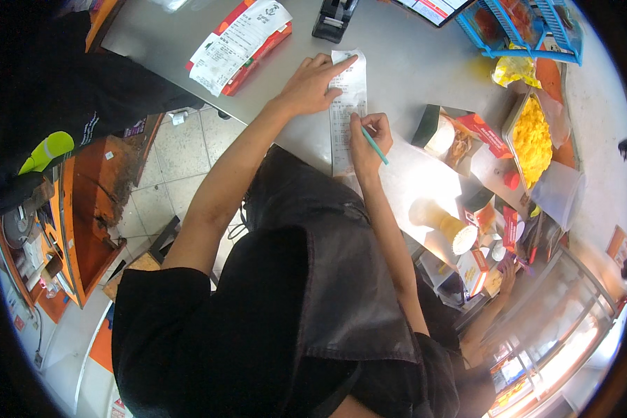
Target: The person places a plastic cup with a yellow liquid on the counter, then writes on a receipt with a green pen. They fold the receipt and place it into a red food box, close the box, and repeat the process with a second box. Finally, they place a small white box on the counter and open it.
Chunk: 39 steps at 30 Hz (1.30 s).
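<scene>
A long printed paper receipt (347, 104) lies lengthwise on the metal counter (303, 138) in front of me. My left hand (313, 86) rests across its upper part, index finger extended near the top edge and thumb apart from it. Lower down on the same paper is my right hand (364, 149), gripping a teal pen (374, 145). The pen's tip is hidden behind the fingers. To the left, a red carton (278, 42) bears a second receipt (237, 47) on top.
A black tape dispenser (335, 21) and a blue plastic rack (533, 54) stand at the back. Rightward are an open food box (439, 133), a tray of yellow food (533, 138) and stacked cups (444, 224). Another person's hand (507, 277) is at lower right; a dark-clothed person (83, 94) stands left.
</scene>
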### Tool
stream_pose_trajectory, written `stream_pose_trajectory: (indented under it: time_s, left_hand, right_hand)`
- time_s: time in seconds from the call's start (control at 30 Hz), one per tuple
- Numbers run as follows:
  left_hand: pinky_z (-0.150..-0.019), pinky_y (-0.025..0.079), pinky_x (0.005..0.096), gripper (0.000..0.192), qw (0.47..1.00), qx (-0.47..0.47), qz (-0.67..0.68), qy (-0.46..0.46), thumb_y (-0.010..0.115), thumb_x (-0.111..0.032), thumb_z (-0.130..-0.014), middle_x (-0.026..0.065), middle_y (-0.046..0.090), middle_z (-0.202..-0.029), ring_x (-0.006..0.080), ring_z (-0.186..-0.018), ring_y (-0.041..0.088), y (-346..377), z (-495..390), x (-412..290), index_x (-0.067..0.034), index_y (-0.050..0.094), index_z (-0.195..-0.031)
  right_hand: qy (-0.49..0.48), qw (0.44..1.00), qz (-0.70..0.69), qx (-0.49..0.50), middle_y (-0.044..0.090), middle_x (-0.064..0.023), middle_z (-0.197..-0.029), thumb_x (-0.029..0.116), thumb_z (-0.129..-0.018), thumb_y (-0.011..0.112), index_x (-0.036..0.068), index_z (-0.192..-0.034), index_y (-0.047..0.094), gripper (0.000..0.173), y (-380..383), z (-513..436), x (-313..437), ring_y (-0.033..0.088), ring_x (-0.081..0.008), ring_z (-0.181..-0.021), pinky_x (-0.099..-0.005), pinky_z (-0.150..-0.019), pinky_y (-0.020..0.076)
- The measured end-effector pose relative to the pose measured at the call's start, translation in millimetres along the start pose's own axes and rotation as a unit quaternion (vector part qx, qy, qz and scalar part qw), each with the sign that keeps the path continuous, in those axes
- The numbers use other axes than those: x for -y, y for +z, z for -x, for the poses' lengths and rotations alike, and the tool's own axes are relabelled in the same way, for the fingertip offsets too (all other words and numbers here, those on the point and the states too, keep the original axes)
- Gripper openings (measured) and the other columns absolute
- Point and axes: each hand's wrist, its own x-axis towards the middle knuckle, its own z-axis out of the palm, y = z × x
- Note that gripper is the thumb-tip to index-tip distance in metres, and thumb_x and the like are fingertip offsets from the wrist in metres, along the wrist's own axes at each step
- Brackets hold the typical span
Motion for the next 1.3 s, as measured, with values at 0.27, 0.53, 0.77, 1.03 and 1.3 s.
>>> stream_pose_trajectory:
  time_s: [0.27,0.53,0.77,1.03,1.3]
  left_hand:
    - [-0.100,0.043,0.0437,0.077,1.000,-0.011,0.001,0.010,0.073,-0.010,-0.085,0.0160,0.058,-0.121,0.0355,-0.108,0.053,0.4,0.3,0.2,-0.025,0.043,-0.155]
    - [-0.099,0.043,0.0422,0.076,1.000,-0.012,-0.011,0.010,0.072,-0.012,-0.087,0.0143,0.060,-0.116,0.0327,-0.106,0.054,1.4,0.6,1.7,-0.025,0.042,-0.156]
    - [-0.097,0.043,0.0418,0.076,0.999,-0.017,-0.031,0.014,0.072,-0.013,-0.087,0.0137,0.060,-0.113,0.0304,-0.103,0.053,2.1,0.4,0.9,-0.026,0.042,-0.156]
    - [-0.097,0.043,0.0419,0.076,0.998,-0.037,-0.019,0.041,0.072,-0.014,-0.086,0.0141,0.059,-0.113,0.0312,-0.104,0.053,4.4,0.5,3.9,-0.025,0.042,-0.156]
    - [-0.101,0.040,0.0390,0.073,1.000,0.015,-0.023,0.001,0.070,-0.014,-0.088,0.0139,0.060,-0.121,0.0290,-0.111,0.052,-0.3,-0.9,1.6,-0.022,0.042,-0.156]
  right_hand:
    - [-0.018,0.999,-0.023,-0.020,0.066,-0.0091,-0.071,0.010,-0.088,0.075,0.004,-0.079,0.054,0.023,4.6,-0.8,-8.4,0.059,-0.0104,-0.067,-0.0288,-0.065,0.0500]
    - [-0.012,1.000,-0.013,-0.010,0.066,-0.0067,-0.071,0.013,-0.089,0.076,0.003,-0.080,0.055,0.025,9.9,-3.3,-5.4,0.057,-0.0083,-0.068,-0.0270,-0.065,0.0492]
    - [-0.006,1.000,0.016,-0.002,0.065,-0.0060,-0.071,0.014,-0.089,0.077,0.003,-0.079,0.055,0.026,8.3,-2.8,0.1,0.056,-0.0076,-0.068,-0.0262,-0.064,0.0485]
    - [-0.014,0.999,-0.017,-0.026,0.065,-0.0053,-0.073,0.015,-0.090,0.076,0.003,-0.081,0.056,0.025,9.0,-2.3,-5.8,0.057,-0.0081,-0.069,-0.0262,-0.065,0.0490]
    - [-0.019,0.999,0.014,0.044,0.062,-0.0015,-0.076,0.011,-0.091,0.075,0.005,-0.083,0.055,0.023,5.6,-2.1,-4.4,0.053,-0.0061,-0.069,-0.0238,-0.064,0.0451]
